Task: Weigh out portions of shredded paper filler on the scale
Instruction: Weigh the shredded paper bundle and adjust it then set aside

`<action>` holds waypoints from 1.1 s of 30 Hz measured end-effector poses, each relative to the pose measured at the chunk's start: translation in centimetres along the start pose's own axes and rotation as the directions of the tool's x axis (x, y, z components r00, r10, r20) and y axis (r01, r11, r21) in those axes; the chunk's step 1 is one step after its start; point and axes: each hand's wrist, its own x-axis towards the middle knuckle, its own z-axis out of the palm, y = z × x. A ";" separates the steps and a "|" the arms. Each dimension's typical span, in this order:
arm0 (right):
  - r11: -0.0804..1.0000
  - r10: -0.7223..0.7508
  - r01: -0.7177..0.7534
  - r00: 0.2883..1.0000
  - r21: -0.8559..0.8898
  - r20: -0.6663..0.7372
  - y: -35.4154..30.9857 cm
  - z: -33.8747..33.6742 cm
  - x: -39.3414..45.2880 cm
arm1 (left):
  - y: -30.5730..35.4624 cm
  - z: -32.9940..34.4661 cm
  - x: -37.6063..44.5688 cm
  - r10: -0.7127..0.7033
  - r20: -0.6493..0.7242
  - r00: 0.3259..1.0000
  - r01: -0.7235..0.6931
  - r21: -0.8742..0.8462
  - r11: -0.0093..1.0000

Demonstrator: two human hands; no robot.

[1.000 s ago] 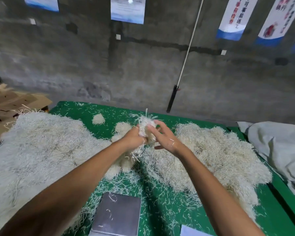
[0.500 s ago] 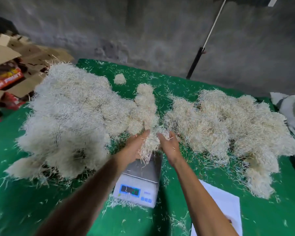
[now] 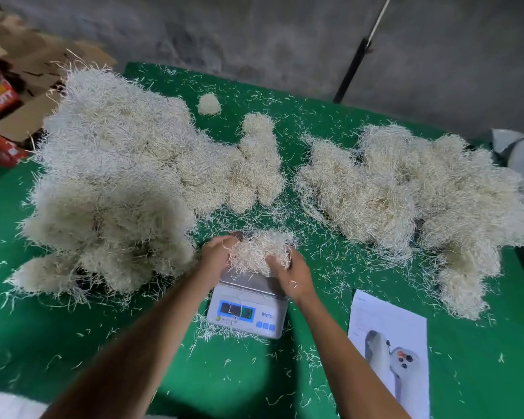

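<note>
Two bare hands are cupping one clump of shredded paper (image 3: 259, 252) over the scale (image 3: 248, 303), and I am watching from the head camera, looking down past both forearms. The left hand (image 3: 217, 252) is curling around the clump's left side, and the right hand (image 3: 294, 275) is curling around its near right side, so both are gripping the same wad. The clump is sitting at the back of the scale's steel plate; I cannot tell whether its full weight is resting there. The scale's blue-framed display is facing me, but the digits are too blurred to read.

The scale is standing on a green table (image 3: 73, 343) that is littered with loose strands. To the left of the scale a very large heap of shredded paper (image 3: 118, 176) is lying, reaching well behind it. To the right of the scale a second heap (image 3: 406, 201) is spreading out. Far behind the scale a small separate ball of filler (image 3: 208, 104) is lying. Just to the right of the scale, nearer me, a printed sheet (image 3: 387, 343) is lying flat. Far left of the scale, beyond the table edge, cardboard boxes (image 3: 9, 107) are showing.
</note>
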 end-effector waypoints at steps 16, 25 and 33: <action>0.765 0.080 -0.142 0.989 -0.628 -0.126 14.5 5.1 -9.2 | -16.3 -9.9 -3.9 0.199 0.249 0.948 -0.307 0.881 0.361; 0.741 0.102 -0.154 0.988 -0.654 -0.117 14.5 5.0 -9.1 | -16.2 -9.4 -3.8 0.164 0.224 0.961 -0.263 0.922 0.283; 0.747 0.121 -0.162 0.987 -0.645 -0.108 14.3 5.2 -9.4 | -16.2 -9.3 -3.6 0.140 0.208 0.968 -0.241 0.927 0.286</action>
